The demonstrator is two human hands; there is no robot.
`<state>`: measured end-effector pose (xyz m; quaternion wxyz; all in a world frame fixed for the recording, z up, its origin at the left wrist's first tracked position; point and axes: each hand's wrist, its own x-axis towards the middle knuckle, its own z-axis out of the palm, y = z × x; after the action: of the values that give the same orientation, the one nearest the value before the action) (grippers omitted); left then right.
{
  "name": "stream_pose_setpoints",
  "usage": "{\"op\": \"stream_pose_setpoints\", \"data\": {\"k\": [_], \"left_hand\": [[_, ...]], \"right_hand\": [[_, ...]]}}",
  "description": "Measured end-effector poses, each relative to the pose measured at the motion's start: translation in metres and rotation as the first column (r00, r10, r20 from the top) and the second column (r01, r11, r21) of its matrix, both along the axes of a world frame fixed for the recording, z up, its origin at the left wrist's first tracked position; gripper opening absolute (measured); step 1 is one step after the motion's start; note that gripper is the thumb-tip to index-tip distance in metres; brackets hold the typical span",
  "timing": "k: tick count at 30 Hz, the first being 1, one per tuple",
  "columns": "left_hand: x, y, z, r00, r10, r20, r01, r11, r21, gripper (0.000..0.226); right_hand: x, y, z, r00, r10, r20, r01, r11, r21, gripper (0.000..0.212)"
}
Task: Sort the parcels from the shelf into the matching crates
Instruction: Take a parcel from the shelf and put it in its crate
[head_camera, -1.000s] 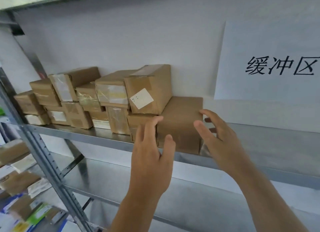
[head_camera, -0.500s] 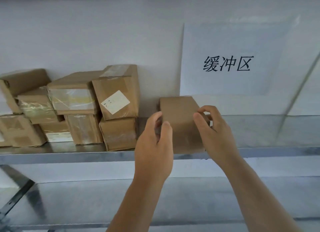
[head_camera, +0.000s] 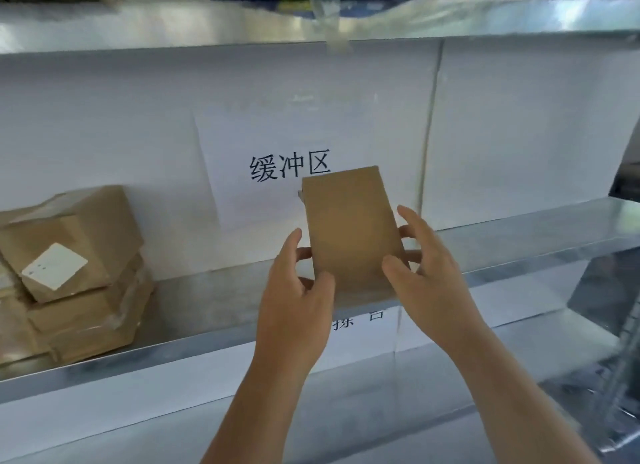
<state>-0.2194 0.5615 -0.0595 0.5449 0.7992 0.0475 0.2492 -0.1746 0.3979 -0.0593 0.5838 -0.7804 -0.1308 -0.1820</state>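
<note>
While lifted, parcel (head_camera: 351,228) (plain brown), both hands gripping

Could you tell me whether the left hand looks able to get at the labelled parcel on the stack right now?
Probably not at once: the left hand grips the brown parcel together with the right hand. The labelled parcel itself sits unobstructed at the shelf front.
</note>
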Motion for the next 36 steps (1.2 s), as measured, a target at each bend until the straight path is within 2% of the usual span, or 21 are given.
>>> {"op": "stream_pose_setpoints", "data": {"k": [4, 8, 10, 14, 16, 17, 18, 20, 21, 25, 29, 31, 33, 35, 36], "left_hand": [[0.003, -0.085, 0.008, 0.997, -0.069, 0.036, 0.067, 0.997, 0.039, 0.068], [0.004, -0.168, 0.016, 0.986, -0.163, 0.048, 0.162, 0.987, 0.004, 0.064], [0.004, -0.206, 0.020, 0.973, -0.222, 0.058, 0.224, 0.974, -0.024, 0.058], [0.014, -0.277, 0.020, 0.948, -0.318, -0.001, 0.314, 0.936, -0.157, 0.036], [0.017, -0.309, 0.021, 0.926, -0.377, -0.026, 0.361, 0.904, -0.227, 0.018], [0.016, -0.325, 0.023, 0.913, -0.407, -0.024, 0.389, 0.888, -0.246, 0.019], [0.016, -0.341, 0.023, 0.893, -0.450, -0.019, 0.430, 0.863, -0.266, 0.028], [0.024, -0.368, 0.017, 0.849, -0.528, -0.012, 0.500, 0.810, -0.307, 0.078], [0.029, -0.382, 0.014, 0.819, -0.574, -0.019, 0.538, 0.779, -0.321, 0.086], [0.054, -0.436, 0.003, 0.686, -0.728, 0.011, 0.701, 0.656, -0.279, 0.041], [0.101, -0.489, -0.014, 0.574, -0.817, -0.049, 0.782, 0.565, -0.265, 0.028], [0.132, -0.518, -0.019, 0.547, -0.833, -0.085, 0.777, 0.543, -0.318, 0.016], [0.159, -0.544, -0.025, 0.449, -0.892, -0.048, 0.835, 0.438, -0.334, 0.024], [0.173, -0.570, -0.028, 0.379, -0.925, -0.007, 0.866, 0.357, -0.350, 0.029], [0.175, -0.576, -0.033, 0.315, -0.949, 0.035, 0.902, 0.287, -0.322, 0.024]], "right_hand": [[-0.001, -0.090, 0.006, 0.997, -0.052, 0.049, 0.053, 0.998, -0.030, 0.075], [-0.003, -0.178, 0.006, 0.992, -0.079, 0.096, 0.087, 0.993, -0.082, 0.080], [-0.008, -0.217, 0.006, 0.993, -0.066, 0.099, 0.069, 0.997, -0.028, 0.070], [-0.020, -0.288, 0.004, 0.995, -0.074, 0.065, 0.063, 0.985, 0.162, 0.027], [-0.025, -0.323, 0.002, 0.993, -0.095, 0.074, 0.077, 0.974, 0.214, 0.032], [-0.028, -0.339, 0.000, 0.990, -0.118, 0.074, 0.098, 0.968, 0.229, 0.039], [-0.031, -0.354, -0.001, 0.987, -0.147, 0.065, 0.126, 0.959, 0.253, 0.043], [-0.036, -0.381, -0.004, 0.979, -0.204, 0.006, 0.192, 0.931, 0.312, 0.050], [-0.040, -0.395, -0.005, 0.973, -0.229, -0.012, 0.221, 0.921, 0.321, 0.055], [-0.045, -0.446, -0.015, 0.939, -0.334, -0.085, 0.344, 0.890, 0.300, 0.076], [-0.040, -0.494, -0.028, 0.884, -0.444, -0.145, 0.467, 0.832, 0.301, 0.052], [-0.035, -0.516, -0.033, 0.845, -0.515, -0.143, 0.533, 0.795, 0.288, 0.042], [-0.030, -0.534, -0.037, 0.818, -0.562, -0.125, 0.572, 0.771, 0.279, 0.030], [-0.024, -0.550, -0.042, 0.796, -0.596, -0.107, 0.602, 0.759, 0.249, 0.031], [-0.022, -0.555, -0.043, 0.785, -0.612, -0.097, 0.616, 0.754, 0.228, 0.036]]}}
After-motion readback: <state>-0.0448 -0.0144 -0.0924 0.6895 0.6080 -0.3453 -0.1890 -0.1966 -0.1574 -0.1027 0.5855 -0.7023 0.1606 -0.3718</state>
